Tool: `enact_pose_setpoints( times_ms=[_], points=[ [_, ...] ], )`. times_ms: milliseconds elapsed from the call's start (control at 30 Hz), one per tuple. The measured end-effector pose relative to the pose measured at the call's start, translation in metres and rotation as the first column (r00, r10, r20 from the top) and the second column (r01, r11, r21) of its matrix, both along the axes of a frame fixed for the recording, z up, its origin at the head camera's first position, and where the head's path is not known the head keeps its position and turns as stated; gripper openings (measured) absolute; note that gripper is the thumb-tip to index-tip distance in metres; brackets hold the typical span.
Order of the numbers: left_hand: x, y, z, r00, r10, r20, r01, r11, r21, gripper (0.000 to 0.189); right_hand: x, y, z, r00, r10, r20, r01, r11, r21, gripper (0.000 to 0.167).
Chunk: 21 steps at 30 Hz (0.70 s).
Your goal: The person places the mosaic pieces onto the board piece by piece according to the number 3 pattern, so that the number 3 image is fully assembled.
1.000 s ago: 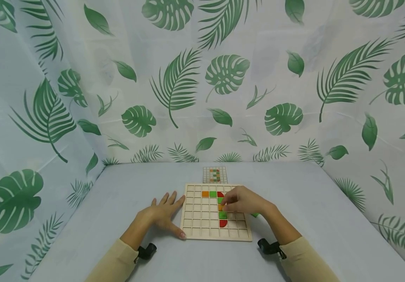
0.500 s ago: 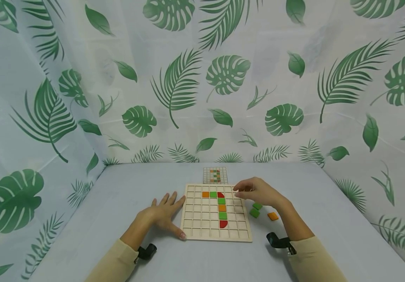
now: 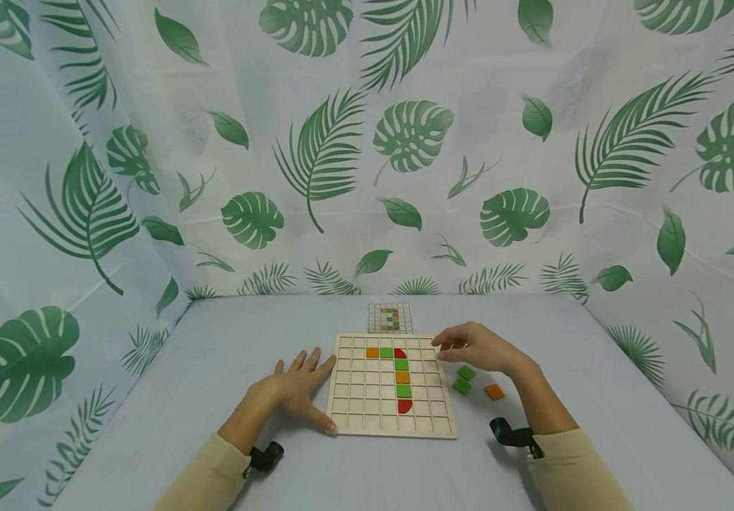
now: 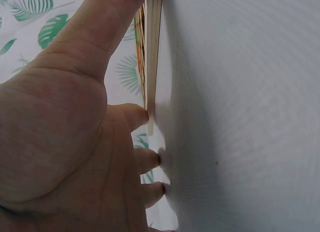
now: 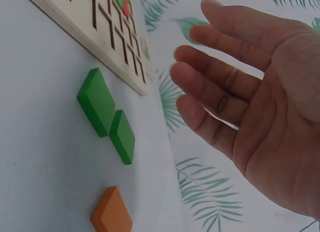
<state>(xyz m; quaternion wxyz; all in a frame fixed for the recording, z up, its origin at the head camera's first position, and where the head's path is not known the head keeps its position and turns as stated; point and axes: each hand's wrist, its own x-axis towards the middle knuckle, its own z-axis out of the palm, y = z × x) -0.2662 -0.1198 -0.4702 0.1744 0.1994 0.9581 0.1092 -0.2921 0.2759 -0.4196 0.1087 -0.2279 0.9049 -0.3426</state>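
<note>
A wooden grid board [image 3: 367, 419] lies on the table with orange, green and red tiles set in its cells. They make a short row at the top and a column down from it, with a red rounded tile [image 3: 404, 406] lowest. My left hand [image 3: 293, 390] is spread flat at the board's left side, thumb and index finger at its edge. Over the board's upper right edge hovers my right hand [image 3: 478, 348], fingers loosely bent and holding nothing. Below it on the table lie two green tiles [image 5: 96, 103] and an orange tile [image 5: 113, 212].
Behind the board lies a small pattern card [image 3: 390, 318] showing a grid with coloured squares. Leaf-printed cloth [image 3: 367, 213] walls the table at the back and sides. Each wrist wears a black camera [image 3: 512, 433].
My right hand has drawn back from the column of tiles toward the right, uncovering the orange tile there and the loose tiles beside the board. The left hand stays in place.
</note>
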Motion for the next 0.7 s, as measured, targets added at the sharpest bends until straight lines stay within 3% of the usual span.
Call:
enact_pose_setpoints(
  times_ms=[700],
  points=[
    [-0.001, 0.0, -0.001, 1.0, 0.002, -0.002, -0.002, 1.0, -0.006, 0.139, -0.006, 0.024, -0.01, 0.999, -0.03, 0.026, 0.029, 0.999, 0.019, 0.033]
  ],
)
